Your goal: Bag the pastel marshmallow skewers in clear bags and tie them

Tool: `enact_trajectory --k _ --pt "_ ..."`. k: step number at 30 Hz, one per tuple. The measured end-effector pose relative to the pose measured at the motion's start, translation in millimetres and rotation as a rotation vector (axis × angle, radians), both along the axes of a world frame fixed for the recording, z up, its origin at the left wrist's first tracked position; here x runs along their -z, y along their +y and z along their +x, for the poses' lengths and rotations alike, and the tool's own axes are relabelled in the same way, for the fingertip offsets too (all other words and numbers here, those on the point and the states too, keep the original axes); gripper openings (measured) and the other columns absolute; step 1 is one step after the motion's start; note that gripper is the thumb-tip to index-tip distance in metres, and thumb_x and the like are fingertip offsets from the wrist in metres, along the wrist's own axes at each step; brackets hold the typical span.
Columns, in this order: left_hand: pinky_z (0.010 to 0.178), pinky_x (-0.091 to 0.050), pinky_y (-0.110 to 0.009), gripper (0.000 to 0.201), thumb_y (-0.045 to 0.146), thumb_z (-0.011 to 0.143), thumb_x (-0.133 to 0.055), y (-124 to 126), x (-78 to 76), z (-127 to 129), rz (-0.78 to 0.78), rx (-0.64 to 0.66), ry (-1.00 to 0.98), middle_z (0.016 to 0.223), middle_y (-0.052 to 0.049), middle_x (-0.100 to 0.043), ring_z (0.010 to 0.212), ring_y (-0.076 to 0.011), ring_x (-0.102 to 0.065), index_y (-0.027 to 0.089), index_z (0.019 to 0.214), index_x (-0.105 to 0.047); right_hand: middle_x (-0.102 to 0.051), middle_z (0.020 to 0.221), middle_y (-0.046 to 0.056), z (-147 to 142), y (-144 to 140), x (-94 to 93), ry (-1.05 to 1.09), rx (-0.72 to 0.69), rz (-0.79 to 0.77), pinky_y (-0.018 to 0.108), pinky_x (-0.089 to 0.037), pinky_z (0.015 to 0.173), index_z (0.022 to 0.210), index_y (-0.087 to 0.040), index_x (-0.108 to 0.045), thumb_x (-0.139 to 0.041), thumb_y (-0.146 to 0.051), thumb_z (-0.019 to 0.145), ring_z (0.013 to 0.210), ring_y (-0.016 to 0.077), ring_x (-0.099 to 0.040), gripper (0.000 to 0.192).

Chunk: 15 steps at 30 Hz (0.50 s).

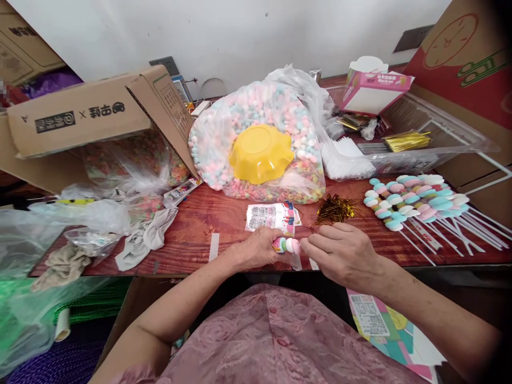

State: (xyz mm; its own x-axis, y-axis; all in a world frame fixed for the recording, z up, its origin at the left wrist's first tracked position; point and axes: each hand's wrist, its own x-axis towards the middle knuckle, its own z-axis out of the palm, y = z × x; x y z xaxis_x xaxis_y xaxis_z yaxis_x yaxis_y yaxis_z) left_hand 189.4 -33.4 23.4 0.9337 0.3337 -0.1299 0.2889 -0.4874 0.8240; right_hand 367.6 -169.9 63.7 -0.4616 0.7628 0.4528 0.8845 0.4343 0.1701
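Low over the table's front edge, my left hand (262, 246) is closed around a short marshmallow skewer (288, 245), with green, white and pink pieces showing. Clear plastic film hangs just below it. My right hand (340, 253) pinches at the skewer's pink end; what its fingertips grip is hidden. Behind the right hand lies a bunch of gold twist ties (335, 209). Printed bags (266, 216) lie flat behind the left hand. Finished-looking marshmallow skewers (420, 200) on white sticks are piled to the right.
A big clear bag of marshmallows (256, 106) stands at the back, with a yellow scalloped bowl (262, 152) upside down on it. An open cardboard box (92, 114) is at left, near grey cloths (146, 240). A clear plastic tray (440, 149) stands at back right.
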Motion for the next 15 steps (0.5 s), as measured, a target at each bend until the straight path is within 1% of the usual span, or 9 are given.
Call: enact_trajectory --k 1,3,6,9,11,13,15 --pt "0.060 -0.035 -0.022 0.037 0.050 0.071 -0.076 -0.4 -0.2 -1.3 0.015 0.019 -0.010 0.069 0.005 -0.056 0.066 -0.0107 -0.047 0.016 0.084 -0.067 -0.061 0.068 0.002 -2.0 1.7 1.8 -0.005 0.006 -0.023 0.033 -0.024 0.061 0.080 -0.018 -0.062 -0.045 -0.010 0.089 0.064 0.0145 -0.047 0.021" --pt "0.062 -0.037 -0.023 0.039 0.050 0.071 -0.077 -0.3 0.7 -4.6 0.096 0.051 -0.008 0.072 0.003 -0.061 0.068 -0.0125 -0.051 0.017 0.090 -0.068 -0.062 0.067 0.001 -3.1 5.6 4.3 -0.004 0.059 -0.129 0.032 -0.023 0.059 0.078 -0.018 -0.061 -0.047 -0.009 0.087 0.061 0.0135 -0.049 0.019" --pt "0.068 -0.041 -0.027 0.040 0.044 0.072 -0.077 0.6 4.6 -10.2 0.257 0.015 0.068 0.085 -0.002 -0.068 0.077 -0.0184 -0.060 0.017 0.100 -0.067 -0.065 0.066 0.000 0.8 11.2 3.9 0.010 0.175 -0.346 0.031 -0.016 0.054 0.081 -0.018 -0.060 -0.051 -0.009 0.082 0.053 0.0113 -0.049 0.013" --pt "0.073 -0.043 -0.031 0.035 0.038 0.077 -0.074 -0.3 7.5 -13.0 0.402 -0.005 0.109 0.095 -0.007 -0.070 0.086 -0.0236 -0.062 0.017 0.104 -0.065 -0.067 0.064 -0.001 1.0 15.2 -1.7 0.021 0.208 -0.477 0.031 -0.013 0.052 0.083 -0.019 -0.060 -0.052 -0.010 0.081 0.050 0.0099 -0.050 0.012" --pt "0.071 -0.044 -0.031 0.030 0.037 0.077 -0.072 -2.5 7.4 -11.6 0.422 0.013 0.114 0.091 -0.007 -0.069 0.084 -0.0234 -0.062 0.016 0.099 -0.065 -0.068 0.065 0.000 -6.0 17.8 -6.2 0.009 0.199 -0.542 0.031 -0.013 0.052 0.084 -0.018 -0.061 -0.050 -0.011 0.083 0.049 0.0098 -0.052 0.013" --pt "0.067 -0.043 -0.029 0.026 0.037 0.076 -0.072 -5.3 6.3 -7.9 0.371 0.032 0.115 0.083 -0.005 -0.068 0.076 -0.0208 -0.061 0.017 0.090 -0.065 -0.070 0.070 0.002 -18.5 20.9 -8.7 -0.012 0.194 -0.606 0.031 -0.013 0.051 0.085 -0.018 -0.062 -0.050 -0.013 0.085 0.051 0.0107 -0.055 0.014" --pt "0.064 -0.041 -0.027 0.022 0.036 0.075 -0.073 -7.6 5.8 -3.9 0.292 0.059 0.088 0.078 -0.002 -0.066 0.071 -0.0179 -0.059 0.017 0.083 -0.064 -0.072 0.074 0.004 -33.0 24.8 -8.5 -0.019 0.187 -0.639 0.030 -0.015 0.051 0.086 -0.017 -0.063 -0.051 -0.013 0.085 0.054 0.0120 -0.057 0.013"
